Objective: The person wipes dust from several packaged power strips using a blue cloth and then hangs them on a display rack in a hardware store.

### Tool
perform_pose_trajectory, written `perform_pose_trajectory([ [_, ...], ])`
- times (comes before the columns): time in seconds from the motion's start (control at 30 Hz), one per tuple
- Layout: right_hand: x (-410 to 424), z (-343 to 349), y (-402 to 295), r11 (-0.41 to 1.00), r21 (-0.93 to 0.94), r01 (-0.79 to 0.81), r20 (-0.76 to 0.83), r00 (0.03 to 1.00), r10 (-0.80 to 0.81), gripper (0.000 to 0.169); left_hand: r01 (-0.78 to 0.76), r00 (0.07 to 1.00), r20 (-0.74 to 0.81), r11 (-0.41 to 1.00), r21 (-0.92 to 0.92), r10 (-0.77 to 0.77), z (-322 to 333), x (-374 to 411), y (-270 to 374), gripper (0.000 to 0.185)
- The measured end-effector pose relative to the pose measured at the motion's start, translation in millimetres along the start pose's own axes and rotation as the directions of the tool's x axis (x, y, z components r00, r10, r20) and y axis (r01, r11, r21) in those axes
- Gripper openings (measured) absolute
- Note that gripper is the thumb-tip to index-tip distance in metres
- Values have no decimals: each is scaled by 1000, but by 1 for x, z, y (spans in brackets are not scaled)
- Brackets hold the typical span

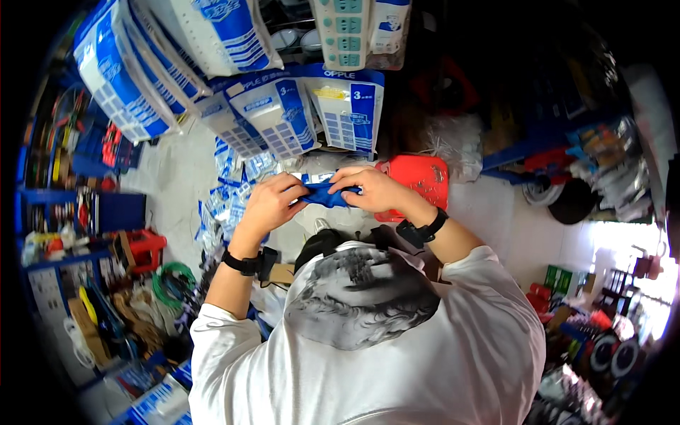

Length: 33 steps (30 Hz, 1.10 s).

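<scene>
Both hands are raised in front of my chest. My left hand (272,200) pinches one end of a dark blue piece of crumpled material (325,196), which looks like cloth. The other end is gripped by my right hand (367,188), with its thumb below and fingers above. Between the hands the blue piece spans a short gap, bunched into a narrow strip. Just beyond it hang packaged Opple power strips (345,114) in blue and white bags. Below and to the left, many small blue and white packets (220,204) lie in a heap on the floor.
A red plastic stool (419,183) stands right of my right hand. More packaged power strips (119,74) hang at upper left. Shelving (85,260) with tools lines the left side, near a coiled green hose (172,284). Assorted goods (611,170) crowd the right.
</scene>
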State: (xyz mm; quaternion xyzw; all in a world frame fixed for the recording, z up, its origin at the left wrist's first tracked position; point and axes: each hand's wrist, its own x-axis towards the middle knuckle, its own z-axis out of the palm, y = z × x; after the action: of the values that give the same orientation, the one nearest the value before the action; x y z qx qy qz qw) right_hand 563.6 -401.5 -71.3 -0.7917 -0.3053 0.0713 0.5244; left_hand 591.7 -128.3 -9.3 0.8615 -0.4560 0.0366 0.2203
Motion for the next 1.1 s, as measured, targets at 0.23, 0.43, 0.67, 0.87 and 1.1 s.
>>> perform_pose_trajectory([
  [0.23,22,35,-26,955,-223,196,16,980,-197,28,355,929,-112,935,-11,-354,-13,-44,45,27],
  [0.43,64,58,-52,975,-162,155,69,987,-145,22,458,801,-237,817,-351,-550,-22,-103,26,28],
  [0.67,126,121,-63,972,-138,193,311,940,-142,27,427,846,-133,806,-410,-516,-55,-185,-20,34],
  [0.87,187,181,-89,904,-344,254,444,893,-81,16,499,813,-57,744,-444,-579,-67,-259,-66,38],
  [1.1,258,249,-111,973,-150,175,404,909,-102,19,571,644,-275,688,-448,-714,-90,-330,-106,37],
])
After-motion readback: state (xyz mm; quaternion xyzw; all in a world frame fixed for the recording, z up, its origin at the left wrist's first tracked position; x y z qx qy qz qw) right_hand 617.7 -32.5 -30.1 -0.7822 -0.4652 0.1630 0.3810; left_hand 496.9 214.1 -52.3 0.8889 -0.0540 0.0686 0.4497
